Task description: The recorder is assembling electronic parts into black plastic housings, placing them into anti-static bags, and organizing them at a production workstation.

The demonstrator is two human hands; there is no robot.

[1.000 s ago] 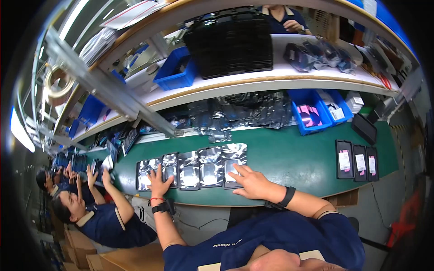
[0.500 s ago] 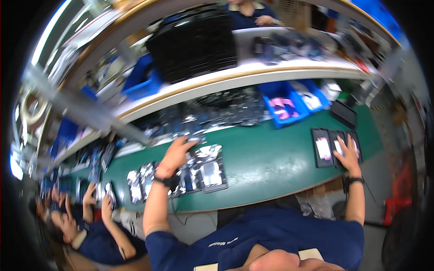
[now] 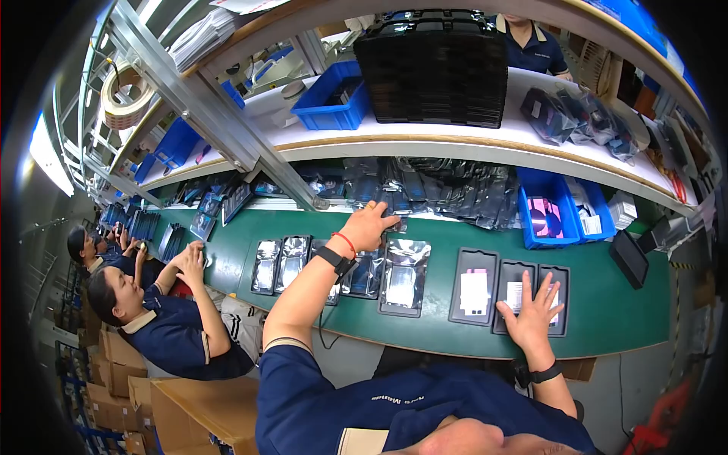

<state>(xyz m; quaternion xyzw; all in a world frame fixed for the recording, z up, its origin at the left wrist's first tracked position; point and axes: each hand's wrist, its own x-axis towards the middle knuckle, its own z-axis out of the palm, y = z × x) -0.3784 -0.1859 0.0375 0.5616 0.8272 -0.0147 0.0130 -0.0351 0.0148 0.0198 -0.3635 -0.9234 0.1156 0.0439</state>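
Note:
My right hand [image 3: 532, 311] lies with fingers spread over two black trays at the right, a middle tray [image 3: 518, 265] and an end tray [image 3: 563, 277]. White and pink pieces show in them, partly covered by the hand. Beside them sits another black tray [image 3: 489, 262] with a white piece inside. My left hand [image 3: 365, 227] reaches across the table, thumb and fingers apart, its fingertips at the near edge of a pile of clear-bagged dark items [image 3: 455, 193]. Under my left forearm runs a row of trays in shiny clear bags [image 3: 406, 265], partly hidden by the arm.
Blue bins [image 3: 542, 239] stand behind the trays, near a tilted black box [image 3: 629, 259]. A shelf [image 3: 440, 148] overhangs the back of the green table [image 3: 425, 334], and a metal post [image 3: 265, 163] rises at left. A co-worker [image 3: 163, 326] sits at the left.
The three black trays have slid left along the table, closer to the bagged row, with my right hand on them. My left hand has shifted toward the bagged pile. The view has turned left.

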